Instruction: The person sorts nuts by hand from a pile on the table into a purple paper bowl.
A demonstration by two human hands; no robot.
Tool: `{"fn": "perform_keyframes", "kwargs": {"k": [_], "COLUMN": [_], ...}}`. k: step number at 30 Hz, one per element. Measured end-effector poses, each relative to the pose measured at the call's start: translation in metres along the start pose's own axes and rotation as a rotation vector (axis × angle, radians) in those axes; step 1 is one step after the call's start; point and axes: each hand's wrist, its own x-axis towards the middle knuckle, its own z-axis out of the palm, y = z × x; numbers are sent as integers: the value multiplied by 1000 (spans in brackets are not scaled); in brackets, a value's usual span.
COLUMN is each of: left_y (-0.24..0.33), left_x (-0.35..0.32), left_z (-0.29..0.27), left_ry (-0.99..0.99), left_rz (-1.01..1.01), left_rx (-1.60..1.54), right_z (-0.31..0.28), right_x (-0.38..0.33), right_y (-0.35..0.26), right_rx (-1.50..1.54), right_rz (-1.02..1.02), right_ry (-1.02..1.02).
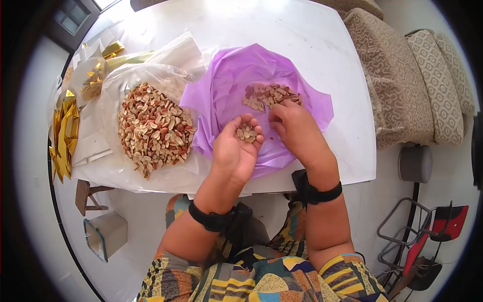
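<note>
Two bare hands work near the middle of the frame, over a spread purple plastic bag point(226, 70) on a white table point(322, 35). The left hand point(232, 153), just left of the bag's lower middle, is turned palm up, its fingers curled into a cup around a small handful of pale nuts point(247, 133). The right hand point(300, 128), right of centre, has its fingers bent downward, touching the lower right edge of a small pile of nuts point(269, 94) in the upper part of the bag; its fingertips are partly hidden, so I cannot tell whether they pinch anything. Black bands circle both wrists.

Left of centre, a much larger heap of nuts point(153, 128), pale and reddish-brown, lies on a clear plastic bag point(114, 85) beside the purple one. Shiny gold packaging point(65, 136) stands at the far left. A grey bin point(113, 234) sits at the lower left, and a red and black folding chair point(447, 221) at the lower right.
</note>
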Motion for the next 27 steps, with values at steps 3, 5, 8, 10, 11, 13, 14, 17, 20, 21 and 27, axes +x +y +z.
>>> {"fn": "perform_keyframes", "kwargs": {"k": [3,5,8,10,11,13,14,17,20,21,27], "left_y": [1,3,3,3,3,4,4,4,5,5,1], "left_x": [4,4,4,4,5,4,3,3,1,2,2], "left_z": [-7,-9,-6,-6,-6,-7,-7,-5,-4,-4,-2], "left_ry": [-82,-198,-154,-149,-143,-142,-142,-135,-135,-135,-179], "left_rz": [-11,-28,-22,-30,-38,-34,-31,-38,-52,-52,-103], "left_rx": [-17,-97,-96,-99,-102,-101,-101,-96,-69,-69,-11], "right_z": [3,6,7,1,0,0,0,-5,-9,-9,0], "right_x": [0,-1,-1,1,1,0,0,1,2,1,1], "right_y": [-9,-12,-10,-8,-4,3,5,5,-1,0,6], "right_rx": [92,133,59,86,86,-51,-51,-80,-89,-120,-181], "right_rz": [-87,-146,-103,52,53,30,29,36,105,127,69], "right_ry": [41,44,0,-100,-99,6,7,143,266,237,189]}}
